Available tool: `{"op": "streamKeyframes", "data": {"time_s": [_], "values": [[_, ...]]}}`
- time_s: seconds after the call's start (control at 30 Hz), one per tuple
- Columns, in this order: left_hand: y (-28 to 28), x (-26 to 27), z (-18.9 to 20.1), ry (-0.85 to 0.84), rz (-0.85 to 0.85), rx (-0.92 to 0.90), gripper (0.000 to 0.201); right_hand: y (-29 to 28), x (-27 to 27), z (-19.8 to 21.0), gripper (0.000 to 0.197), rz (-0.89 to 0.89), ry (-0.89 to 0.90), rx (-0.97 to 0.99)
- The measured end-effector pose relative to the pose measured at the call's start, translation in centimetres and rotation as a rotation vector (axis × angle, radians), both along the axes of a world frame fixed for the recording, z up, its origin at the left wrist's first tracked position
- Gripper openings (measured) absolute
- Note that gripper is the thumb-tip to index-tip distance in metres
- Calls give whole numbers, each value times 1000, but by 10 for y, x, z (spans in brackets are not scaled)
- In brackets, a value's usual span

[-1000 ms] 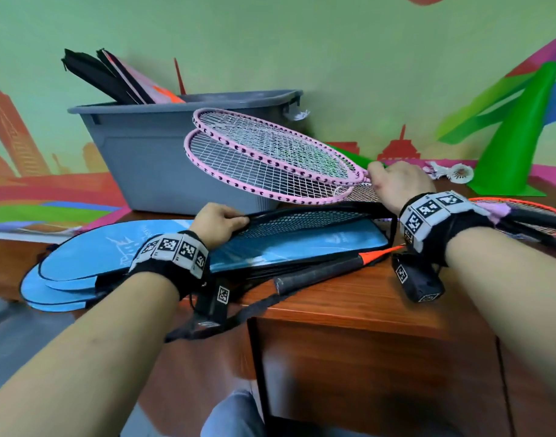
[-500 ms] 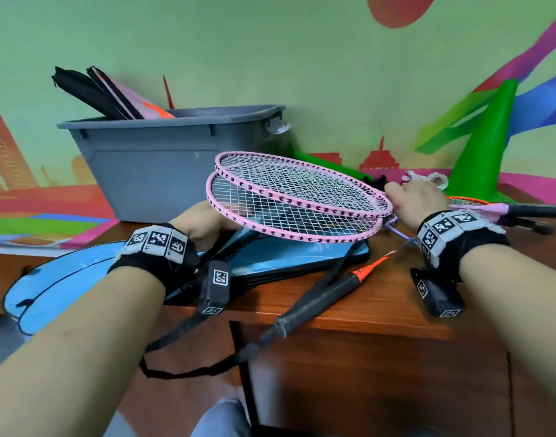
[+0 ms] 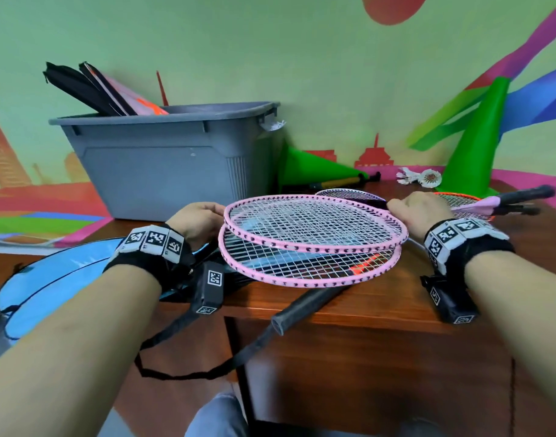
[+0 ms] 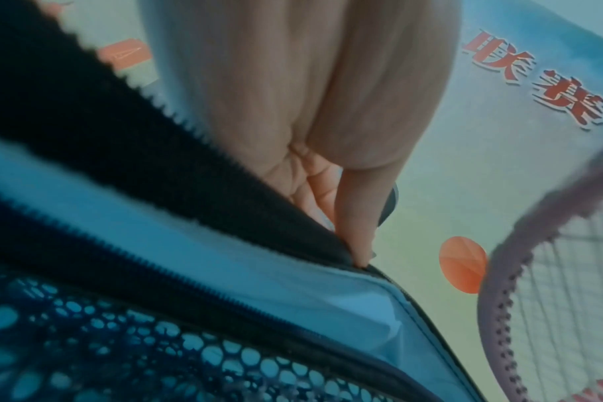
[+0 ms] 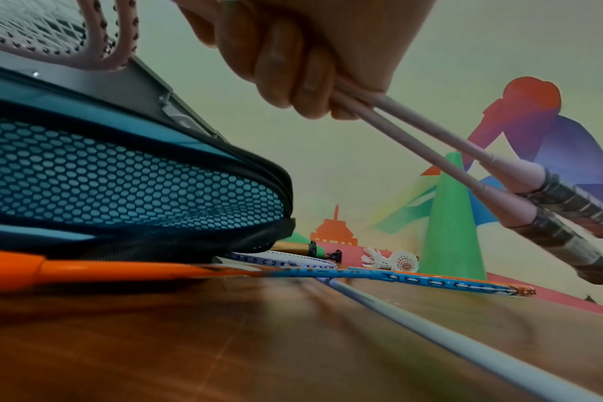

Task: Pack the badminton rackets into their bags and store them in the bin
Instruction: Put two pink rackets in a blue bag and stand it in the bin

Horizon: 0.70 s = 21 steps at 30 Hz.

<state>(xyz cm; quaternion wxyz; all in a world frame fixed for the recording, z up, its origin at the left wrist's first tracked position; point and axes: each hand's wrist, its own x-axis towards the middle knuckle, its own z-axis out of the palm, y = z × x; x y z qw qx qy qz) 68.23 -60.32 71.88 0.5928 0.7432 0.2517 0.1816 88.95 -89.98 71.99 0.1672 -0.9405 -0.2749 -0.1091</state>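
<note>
You see two pink rackets (image 3: 311, 238) with white strings and dark-wrapped grips, over a light blue bag (image 3: 59, 272) with black zip edging and black mesh. The bin (image 3: 163, 165) on the far left is grey. On the brown wood worktop (image 3: 380, 298) lie an orange-shafted racket (image 5: 121, 269), white shuttlecocks (image 3: 420, 178) and green cones (image 3: 478, 143).

Red characters "联赛" stand on the painted wall (image 4: 534, 81).

Even, soft indoor light; wide-angle bending at edges; dimmer, bluish, motion-blurred wrist views.
</note>
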Motion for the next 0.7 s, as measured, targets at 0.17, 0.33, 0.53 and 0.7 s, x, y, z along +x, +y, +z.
{"op": "streamKeyframes", "data": {"time_s": [0.17, 0.33, 0.53, 0.7], "values": [[7, 0, 0, -63, 82, -92, 22, 6, -1, -3, 50, 12, -31, -98], [13, 0, 1, -114, 73, -174, 26, 10, -6, -3, 47, 1, -95, -256], [16, 3, 4, -80, 40, -178, 27, 6, -1, -9, 49, -65, -143, -340], [14, 4, 3, 6, 31, -123, 26, 4, -1, -6, 54, -24, -155, -167]]}}
